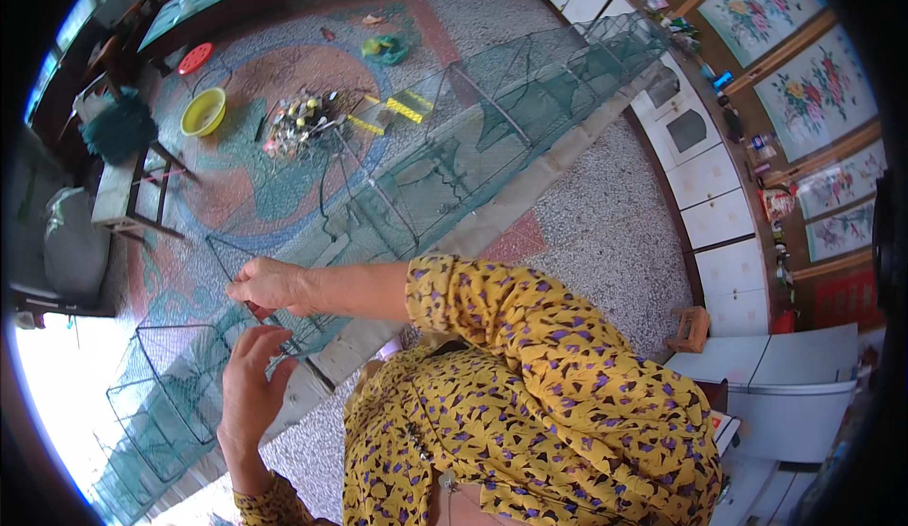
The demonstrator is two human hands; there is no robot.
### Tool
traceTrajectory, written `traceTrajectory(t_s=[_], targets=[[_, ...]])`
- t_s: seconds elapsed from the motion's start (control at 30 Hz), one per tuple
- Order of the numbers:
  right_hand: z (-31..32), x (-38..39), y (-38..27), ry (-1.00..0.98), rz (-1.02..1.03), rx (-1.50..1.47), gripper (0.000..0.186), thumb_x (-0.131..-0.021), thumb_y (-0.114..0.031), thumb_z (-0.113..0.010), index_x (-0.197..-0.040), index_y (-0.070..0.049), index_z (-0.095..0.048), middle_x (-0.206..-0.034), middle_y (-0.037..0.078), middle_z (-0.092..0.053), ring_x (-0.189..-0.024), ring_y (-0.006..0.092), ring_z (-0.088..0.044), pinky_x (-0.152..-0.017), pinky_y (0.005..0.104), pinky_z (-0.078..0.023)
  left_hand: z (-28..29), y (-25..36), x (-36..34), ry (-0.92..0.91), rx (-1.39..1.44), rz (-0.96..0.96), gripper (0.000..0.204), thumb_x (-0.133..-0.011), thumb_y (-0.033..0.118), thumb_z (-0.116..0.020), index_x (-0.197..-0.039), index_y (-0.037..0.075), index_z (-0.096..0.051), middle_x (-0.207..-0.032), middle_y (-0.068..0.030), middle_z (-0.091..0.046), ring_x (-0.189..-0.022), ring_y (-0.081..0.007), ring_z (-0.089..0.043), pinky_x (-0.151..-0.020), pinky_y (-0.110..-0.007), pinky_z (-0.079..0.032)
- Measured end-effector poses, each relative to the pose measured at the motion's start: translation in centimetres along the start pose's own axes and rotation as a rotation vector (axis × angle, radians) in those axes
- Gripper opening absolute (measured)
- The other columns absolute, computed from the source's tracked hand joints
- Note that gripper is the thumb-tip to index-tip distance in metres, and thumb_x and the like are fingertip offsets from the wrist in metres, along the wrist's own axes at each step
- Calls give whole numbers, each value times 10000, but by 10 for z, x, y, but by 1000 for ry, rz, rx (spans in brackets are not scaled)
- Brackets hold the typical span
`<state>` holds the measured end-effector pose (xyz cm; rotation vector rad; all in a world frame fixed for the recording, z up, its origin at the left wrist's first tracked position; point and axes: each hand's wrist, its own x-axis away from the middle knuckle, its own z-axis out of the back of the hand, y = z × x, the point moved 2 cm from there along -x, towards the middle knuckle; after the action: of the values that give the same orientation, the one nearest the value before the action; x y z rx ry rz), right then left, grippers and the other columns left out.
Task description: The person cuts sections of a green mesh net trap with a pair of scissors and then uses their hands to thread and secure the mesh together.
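A long green mesh net trap point(407, 195) with thin rectangular metal frames stretches diagonally from the lower left to the upper right. My right hand point(270, 285) reaches across to the left over the mesh, its thumb and fingers pinched together beside a frame bar. What they pinch is too small to make out; a small dark reddish thing shows just under this hand. Just below it, my left hand point(253, 384) is raised next to the mesh, fingers curved and the thumb apart from them. Nothing shows between them.
A pile of small mixed items point(305, 121) lies on the patterned floor beyond the net. Nearby are a yellow basin point(203, 113), a red plastic lid-like disc point(196, 58) and a wooden stool point(142, 185). White cabinets point(711, 209) line the right side, with a small wooden stool point(689, 329) near them.
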<state>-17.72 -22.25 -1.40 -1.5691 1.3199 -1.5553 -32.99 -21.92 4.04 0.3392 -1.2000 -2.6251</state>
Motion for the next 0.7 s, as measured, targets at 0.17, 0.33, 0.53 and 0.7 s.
traceTrajectory(t_s=[0.17,0.33,0.53,0.7], targets=[[-2,-3,-1,53,-13,-144,312,-919,-300,-552,-1052,-17,-542,-859,43,-537,-757,134,-478,-674,312,-438,-4,5,-8,-52,-189,-66,362,-670,8,-715,-1015,28,-608,-1031,-107,-587,-965,-325,-533,-816,-402,-451],[1,-19,4,11,21,-255,329,-904,-298,-568,-1077,-21,-536,-893,46,-556,-769,171,-506,-695,350,-435,-4,8,-14,-3,-279,-107,306,-687,-20,-679,-980,32,-610,-961,-112,-571,-925,-320,-539,-777,-405,-451],[8,-50,8,365,266,97,325,-884,-301,-550,-932,19,-581,-793,100,-608,-732,220,-578,-703,389,-465,-10,12,-20,-12,-320,-114,277,-694,-26,-666,-960,33,-615,-937,-115,-567,-905,-319,-548,-763,-399,-453],[27,-44,14,453,78,412,377,-830,-363,-603,-889,9,-622,-739,116,-621,-708,240,-589,-712,387,-472,-11,15,-23,1,-306,-154,289,-703,-33,-661,-981,36,-617,-944,-102,-570,-896,-307,-545,-754,-401,-453]])
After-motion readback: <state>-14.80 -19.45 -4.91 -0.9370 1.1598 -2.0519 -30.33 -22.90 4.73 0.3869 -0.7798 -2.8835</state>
